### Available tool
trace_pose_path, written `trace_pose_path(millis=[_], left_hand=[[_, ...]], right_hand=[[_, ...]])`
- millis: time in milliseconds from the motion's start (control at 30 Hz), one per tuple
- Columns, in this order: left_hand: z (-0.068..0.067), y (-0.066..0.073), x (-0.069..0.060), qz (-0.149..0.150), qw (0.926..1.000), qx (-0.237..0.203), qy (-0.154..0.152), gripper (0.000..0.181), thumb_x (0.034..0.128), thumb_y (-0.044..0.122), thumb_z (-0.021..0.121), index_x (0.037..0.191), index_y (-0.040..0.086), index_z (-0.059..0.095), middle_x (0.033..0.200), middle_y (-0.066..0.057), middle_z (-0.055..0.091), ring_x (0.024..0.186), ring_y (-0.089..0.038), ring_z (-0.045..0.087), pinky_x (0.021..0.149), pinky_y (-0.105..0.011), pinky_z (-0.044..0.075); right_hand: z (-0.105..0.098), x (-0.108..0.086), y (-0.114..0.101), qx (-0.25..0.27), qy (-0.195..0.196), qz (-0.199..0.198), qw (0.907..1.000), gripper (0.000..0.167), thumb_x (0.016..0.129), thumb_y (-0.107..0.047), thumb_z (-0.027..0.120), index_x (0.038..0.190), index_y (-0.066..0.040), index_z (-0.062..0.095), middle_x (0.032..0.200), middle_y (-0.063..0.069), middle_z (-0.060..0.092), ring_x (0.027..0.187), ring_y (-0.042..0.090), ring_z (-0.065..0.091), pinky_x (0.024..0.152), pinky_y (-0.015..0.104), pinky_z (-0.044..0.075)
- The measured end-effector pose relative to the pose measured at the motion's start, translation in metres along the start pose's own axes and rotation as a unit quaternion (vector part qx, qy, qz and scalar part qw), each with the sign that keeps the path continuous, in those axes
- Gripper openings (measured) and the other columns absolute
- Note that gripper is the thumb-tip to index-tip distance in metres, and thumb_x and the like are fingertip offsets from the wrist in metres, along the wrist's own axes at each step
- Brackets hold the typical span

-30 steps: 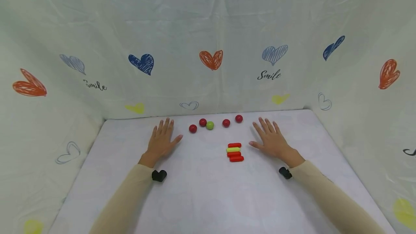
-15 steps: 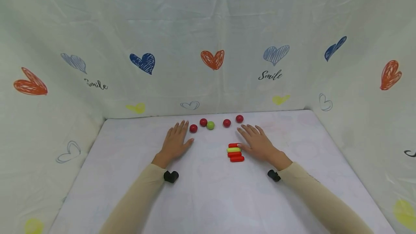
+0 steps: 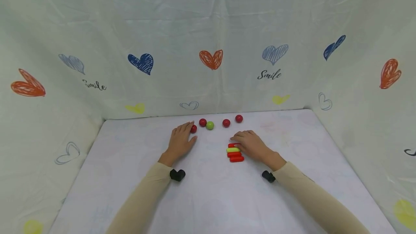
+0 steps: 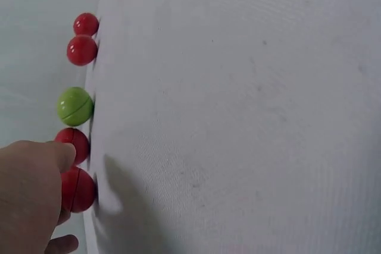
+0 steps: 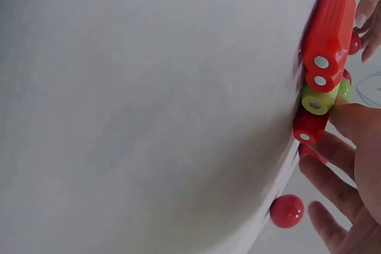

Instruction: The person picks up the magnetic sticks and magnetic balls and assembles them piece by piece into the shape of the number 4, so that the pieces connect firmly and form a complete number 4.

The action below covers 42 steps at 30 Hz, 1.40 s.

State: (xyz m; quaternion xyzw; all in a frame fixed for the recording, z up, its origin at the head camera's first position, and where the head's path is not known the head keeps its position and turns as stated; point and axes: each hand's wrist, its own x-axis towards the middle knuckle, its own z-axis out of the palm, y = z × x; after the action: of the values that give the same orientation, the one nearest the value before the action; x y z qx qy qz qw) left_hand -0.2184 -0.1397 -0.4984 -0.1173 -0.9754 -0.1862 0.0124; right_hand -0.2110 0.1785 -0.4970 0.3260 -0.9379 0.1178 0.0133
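My left hand (image 3: 180, 143) reaches over the nearest red ball (image 3: 194, 129), its fingers behind the ball and the thumb held apart in front. In the left wrist view this ball (image 4: 79, 191) shows a seam and is partly covered by the hand. My right hand (image 3: 255, 147) is at the far end of a short row of plastic rods with round metal-looking ends. Its thumb and fingers lie on either side of the farthest red rod (image 5: 311, 126); whether they touch it is unclear. A yellow-green rod (image 3: 231, 150) and two more red rods (image 3: 236, 159) lie alongside.
A green ball (image 3: 209, 125) and several red balls (image 3: 226, 123) rest near the back edge of the white table (image 3: 208, 198). Behind it hangs a pale cloth (image 3: 182, 31) printed with hearts. Black heart-shaped pieces (image 3: 177, 175) sit at both wrists.
Both hands have moved inward, the left rightward to the nearest red ball and the right leftward to the farthest red rod. The right fingers have bent more. Balls and rods look unmoved.
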Motion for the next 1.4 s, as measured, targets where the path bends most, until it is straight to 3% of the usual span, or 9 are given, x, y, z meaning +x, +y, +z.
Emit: trace_pose_path(millis=[367, 633, 867, 1133, 1400], left_hand=[[0.007, 0.004, 0.008, -0.016, 0.9987, 0.022, 0.044, 0.045, 0.1008, 0.016, 0.074, 0.144, 0.008, 0.063, 0.136, -0.014, 0.065, 0.129, -0.035, 0.055, 0.115, -0.053, 0.039], [0.005, 0.009, 0.004, -0.028, 0.9982, 0.010, 0.051, 0.040, 0.0956, 0.016, 0.080, 0.134, 0.010, 0.071, 0.128, -0.013, 0.072, 0.121, -0.034, 0.058, 0.112, -0.052, 0.041], [0.004, 0.012, -0.008, -0.025, 0.9982, -0.001, 0.055, 0.039, 0.0950, 0.019, 0.082, 0.132, 0.010, 0.073, 0.124, -0.012, 0.074, 0.117, -0.033, 0.060, 0.109, -0.052, 0.042], [0.002, 0.012, -0.030, 0.003, 0.9960, -0.019, 0.087, 0.037, 0.0918, 0.016, 0.084, 0.126, 0.008, 0.075, 0.115, -0.011, 0.075, 0.106, -0.031, 0.062, 0.103, -0.053, 0.045], [0.000, 0.019, -0.044, 0.007, 0.9962, -0.024, 0.084, 0.037, 0.0913, 0.018, 0.085, 0.126, 0.010, 0.076, 0.116, -0.008, 0.076, 0.108, -0.028, 0.062, 0.105, -0.052, 0.045]], right_hand=[[-0.006, 0.006, -0.002, 0.020, -0.016, -0.002, 0.9997, 0.026, 0.093, -0.014, 0.083, 0.119, -0.009, 0.081, 0.105, 0.002, 0.077, 0.098, 0.020, 0.070, 0.092, 0.040, 0.058], [-0.005, 0.010, -0.002, 0.028, -0.032, 0.006, 0.9991, 0.026, 0.092, -0.014, 0.084, 0.118, -0.009, 0.081, 0.102, 0.002, 0.076, 0.094, 0.018, 0.069, 0.087, 0.035, 0.059], [-0.007, 0.013, -0.006, 0.021, -0.010, -0.004, 0.9997, 0.024, 0.093, -0.014, 0.082, 0.117, -0.009, 0.080, 0.101, 0.002, 0.075, 0.093, 0.018, 0.066, 0.086, 0.035, 0.058], [-0.008, 0.025, -0.027, 0.032, 0.014, -0.031, 0.9989, 0.023, 0.093, -0.013, 0.082, 0.116, -0.010, 0.081, 0.102, 0.002, 0.075, 0.094, 0.019, 0.068, 0.087, 0.034, 0.058], [-0.005, 0.037, -0.048, 0.038, 0.023, -0.060, 0.9972, 0.023, 0.094, -0.011, 0.082, 0.117, -0.012, 0.081, 0.104, 0.001, 0.076, 0.096, 0.019, 0.069, 0.089, 0.034, 0.058]])
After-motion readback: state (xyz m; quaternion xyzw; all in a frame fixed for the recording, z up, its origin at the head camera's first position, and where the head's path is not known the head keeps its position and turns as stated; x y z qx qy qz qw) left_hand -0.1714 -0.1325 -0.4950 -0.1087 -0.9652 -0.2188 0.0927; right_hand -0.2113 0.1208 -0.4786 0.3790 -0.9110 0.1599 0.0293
